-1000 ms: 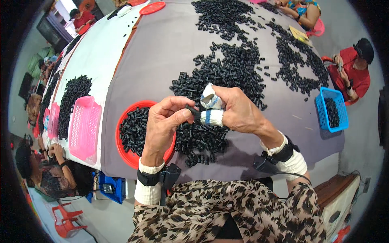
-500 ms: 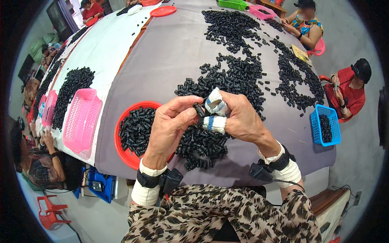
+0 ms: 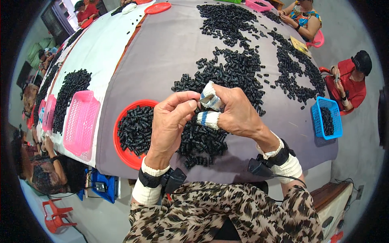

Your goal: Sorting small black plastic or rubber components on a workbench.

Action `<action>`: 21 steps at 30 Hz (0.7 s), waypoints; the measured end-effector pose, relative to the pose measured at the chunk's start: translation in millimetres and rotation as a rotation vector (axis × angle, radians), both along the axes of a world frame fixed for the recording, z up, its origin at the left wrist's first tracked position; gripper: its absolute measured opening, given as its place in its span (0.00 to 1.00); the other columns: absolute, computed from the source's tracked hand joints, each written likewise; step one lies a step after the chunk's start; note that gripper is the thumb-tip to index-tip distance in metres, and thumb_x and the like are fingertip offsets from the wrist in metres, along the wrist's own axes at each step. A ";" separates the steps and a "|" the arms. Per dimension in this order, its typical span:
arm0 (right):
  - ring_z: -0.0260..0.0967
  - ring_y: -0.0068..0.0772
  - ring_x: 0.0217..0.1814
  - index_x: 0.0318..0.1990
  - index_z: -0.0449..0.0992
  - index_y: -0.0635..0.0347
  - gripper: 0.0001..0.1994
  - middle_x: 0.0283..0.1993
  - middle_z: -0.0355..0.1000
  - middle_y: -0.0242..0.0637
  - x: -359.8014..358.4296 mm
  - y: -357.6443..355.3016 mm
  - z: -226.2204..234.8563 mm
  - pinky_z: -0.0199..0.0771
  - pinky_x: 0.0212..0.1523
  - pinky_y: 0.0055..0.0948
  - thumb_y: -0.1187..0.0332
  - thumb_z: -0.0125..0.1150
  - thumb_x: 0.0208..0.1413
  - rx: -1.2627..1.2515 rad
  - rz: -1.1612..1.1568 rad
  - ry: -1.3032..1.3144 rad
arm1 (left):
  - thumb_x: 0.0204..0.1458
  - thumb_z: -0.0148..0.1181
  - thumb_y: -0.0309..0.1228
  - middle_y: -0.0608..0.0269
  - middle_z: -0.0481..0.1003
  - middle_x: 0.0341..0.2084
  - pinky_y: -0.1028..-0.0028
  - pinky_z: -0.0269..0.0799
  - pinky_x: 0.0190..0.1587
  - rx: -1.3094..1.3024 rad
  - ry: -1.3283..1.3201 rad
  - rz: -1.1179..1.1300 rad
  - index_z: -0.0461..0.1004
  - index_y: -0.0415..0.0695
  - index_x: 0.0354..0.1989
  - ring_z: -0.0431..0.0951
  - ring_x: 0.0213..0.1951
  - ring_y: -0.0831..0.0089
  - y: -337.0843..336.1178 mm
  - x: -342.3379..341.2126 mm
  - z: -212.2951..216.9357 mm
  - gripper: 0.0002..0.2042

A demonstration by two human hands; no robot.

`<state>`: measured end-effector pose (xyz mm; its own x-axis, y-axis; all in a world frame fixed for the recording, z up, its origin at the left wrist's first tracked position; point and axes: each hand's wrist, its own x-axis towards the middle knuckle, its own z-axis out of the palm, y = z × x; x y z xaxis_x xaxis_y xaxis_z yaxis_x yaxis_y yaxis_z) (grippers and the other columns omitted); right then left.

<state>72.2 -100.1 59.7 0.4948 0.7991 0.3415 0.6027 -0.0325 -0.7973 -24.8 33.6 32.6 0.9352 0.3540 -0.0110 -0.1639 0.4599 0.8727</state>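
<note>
- My left hand [image 3: 170,121] sits in the middle of the frame, thumb and forefinger pinched together toward my other hand; something small may be caught between them, but it is too small for me to be sure.
- My right hand [image 3: 239,115] is just beside it, fingers curled in, two fingertips wrapped in white cloth finger covers [image 3: 210,100], one with a blue stripe.
- A small thin grey piece [image 3: 206,98] shows at the covered fingertips of my right hand, where both hands meet.
- Right under my hands lies a heap of small black tube pieces [image 3: 202,139] on the grey worktop [image 3: 162,56].
- Left of centre a round red tray [image 3: 121,152] holds more of the same black pieces, touching the heap at its right edge.
- A bigger spread of black pieces [image 3: 239,69] runs from just above my hands up to the top of the frame.
- At the left, a pink basket [image 3: 81,121] lies on a white cloth, beside another black pile [image 3: 71,87].
- At the right, a blue basket [image 3: 327,117] with black pieces in it sits at the worktop's edge.
- Upper right, a person in red [image 3: 350,83] sits near that basket, and another person sits at the top edge.
</note>
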 end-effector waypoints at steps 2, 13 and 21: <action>0.56 0.29 0.16 0.27 0.64 0.65 0.15 0.17 0.63 0.43 0.9 0.2 -2.8 0.61 0.19 0.30 0.66 0.64 0.40 0.025 -0.004 0.023 | 0.49 0.55 0.24 0.67 0.73 0.28 0.88 0.59 0.26 -0.011 -0.015 -0.021 0.73 0.36 0.39 0.63 0.22 0.90 1.3 0.4 -2.6 0.09; 0.59 0.14 0.21 0.30 0.69 0.62 0.13 0.19 0.66 0.29 7.5 -2.2 -1.5 0.61 0.22 0.20 0.68 0.67 0.40 -0.051 -0.026 0.077 | 0.52 0.52 0.24 0.61 0.73 0.35 0.80 0.69 0.39 -0.161 -0.102 -0.092 0.68 0.33 0.46 0.72 0.34 0.80 -1.1 1.6 -4.5 0.13; 0.62 0.41 0.19 0.28 0.66 0.67 0.18 0.19 0.67 0.44 9.2 1.0 2.5 0.64 0.24 0.33 0.61 0.64 0.39 -0.073 0.039 0.104 | 0.52 0.52 0.23 0.56 0.74 0.35 0.74 0.72 0.43 -0.412 -0.219 -0.173 0.67 0.35 0.46 0.75 0.36 0.72 6.4 0.7 -16.8 0.13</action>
<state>81.4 -99.1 62.2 0.4924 0.8394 0.2302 0.5188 -0.0707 -0.8520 -24.1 39.9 15.8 0.9759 0.2006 0.0859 -0.2135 0.7961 0.5662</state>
